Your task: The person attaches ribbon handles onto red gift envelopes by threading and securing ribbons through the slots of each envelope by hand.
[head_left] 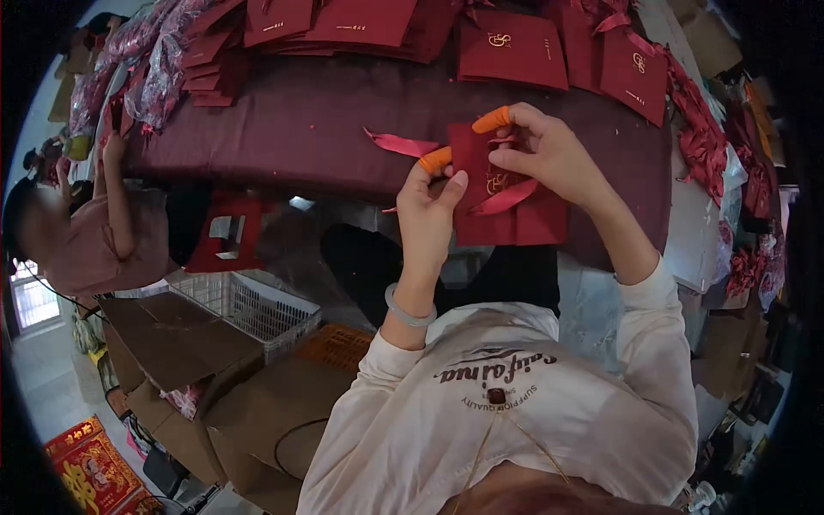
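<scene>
Holding red packet (545,223) over near edge of desk (283,120), toward right corner. Probably light, stiffish, creases easily; best taken by side edges. Pinching left edge with left hand (429,206), soft ribbon (505,199) with right hand (551,156), grip nearly closed. Backed by stacked packets (356,24).

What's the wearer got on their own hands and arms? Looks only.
The left hand wears an orange finger cot, with a smooth, pale bangle at the wrist. The right hand has a matching orange cot and nothing visible on the wrist. The left sleeve and right sleeve are plain off-white, ending short of the wrists.
</scene>
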A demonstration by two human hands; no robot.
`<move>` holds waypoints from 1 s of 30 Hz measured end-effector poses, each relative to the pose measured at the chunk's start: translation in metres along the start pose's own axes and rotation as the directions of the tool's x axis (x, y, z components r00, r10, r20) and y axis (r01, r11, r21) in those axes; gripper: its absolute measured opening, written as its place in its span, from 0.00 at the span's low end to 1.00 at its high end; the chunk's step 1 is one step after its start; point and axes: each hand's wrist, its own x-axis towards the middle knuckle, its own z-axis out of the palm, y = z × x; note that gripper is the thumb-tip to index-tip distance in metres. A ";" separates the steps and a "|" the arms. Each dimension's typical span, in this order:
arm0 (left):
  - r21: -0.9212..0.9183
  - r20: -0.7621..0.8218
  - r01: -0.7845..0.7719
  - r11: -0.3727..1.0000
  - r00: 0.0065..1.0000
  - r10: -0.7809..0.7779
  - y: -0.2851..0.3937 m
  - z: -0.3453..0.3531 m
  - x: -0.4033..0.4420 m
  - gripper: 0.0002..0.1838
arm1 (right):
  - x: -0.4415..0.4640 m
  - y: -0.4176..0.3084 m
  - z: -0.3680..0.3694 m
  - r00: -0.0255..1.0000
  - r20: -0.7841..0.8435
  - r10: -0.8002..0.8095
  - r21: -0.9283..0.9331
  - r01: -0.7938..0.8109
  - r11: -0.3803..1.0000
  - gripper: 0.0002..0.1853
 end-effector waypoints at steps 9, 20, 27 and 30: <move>0.098 0.014 -0.077 0.992 0.997 0.076 -0.007 0.001 0.001 0.14 | -0.008 0.002 -0.005 0.922 0.070 -0.381 -0.671 0.326 0.666 0.14; 0.038 0.015 -0.043 0.998 0.999 0.042 -0.015 0.000 0.003 0.16 | 0.009 0.002 -0.015 0.975 0.041 0.217 0.295 -0.219 0.930 0.11; 0.273 0.006 -0.166 0.947 0.985 0.171 -0.012 0.003 0.004 0.16 | 0.005 0.016 -0.011 0.979 -0.061 0.194 0.052 -0.191 0.980 0.10; 0.308 0.014 -0.148 0.940 0.989 0.150 -0.005 0.000 0.005 0.16 | 0.006 0.032 -0.017 0.975 -0.067 0.213 0.125 -0.204 0.971 0.09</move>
